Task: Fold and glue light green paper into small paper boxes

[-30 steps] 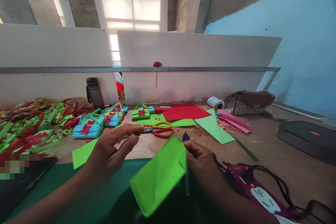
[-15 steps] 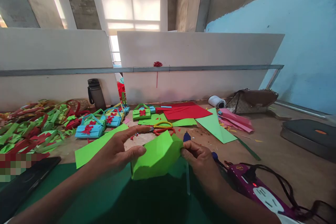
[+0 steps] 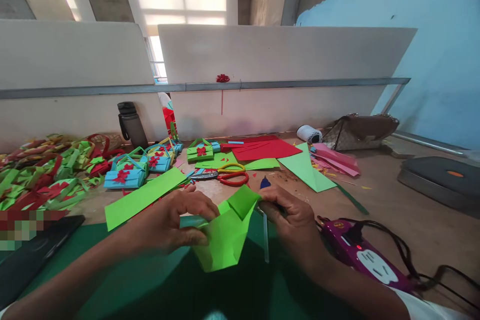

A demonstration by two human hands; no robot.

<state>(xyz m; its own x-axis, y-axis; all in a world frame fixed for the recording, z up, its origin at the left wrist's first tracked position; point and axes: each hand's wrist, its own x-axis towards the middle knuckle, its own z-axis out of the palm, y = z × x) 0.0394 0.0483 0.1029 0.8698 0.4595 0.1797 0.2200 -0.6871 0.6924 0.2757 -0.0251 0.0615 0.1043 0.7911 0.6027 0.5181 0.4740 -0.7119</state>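
A folded piece of bright green paper (image 3: 225, 240) is held between my two hands above a dark green mat (image 3: 157, 280). My left hand (image 3: 180, 220) pinches its left edge between thumb and fingers. At the upper right corner of the paper, my right hand (image 3: 287, 220) is closed on it. A blue-capped pen-like tool (image 3: 266, 237) shows beside my right fingers; whether they touch it I cannot tell. Red and yellow scissors (image 3: 232, 175) lie just beyond the paper. A flat green strip (image 3: 144, 197) rests to the left, behind my left forearm.
Small blue paper bags (image 3: 123, 177), a bottle (image 3: 132, 125) and piled paper pieces (image 3: 60, 175) stand at the left. Red sheets (image 3: 268, 149) lie at the back. On the right are a purple power strip (image 3: 363, 255) with cables, a dark case (image 3: 438, 190) and a handbag (image 3: 360, 132).
The green paper has tilted and its top now opens out. My left fingers have curled in around its edge, and my right hand has turned. The view has tipped down slightly.
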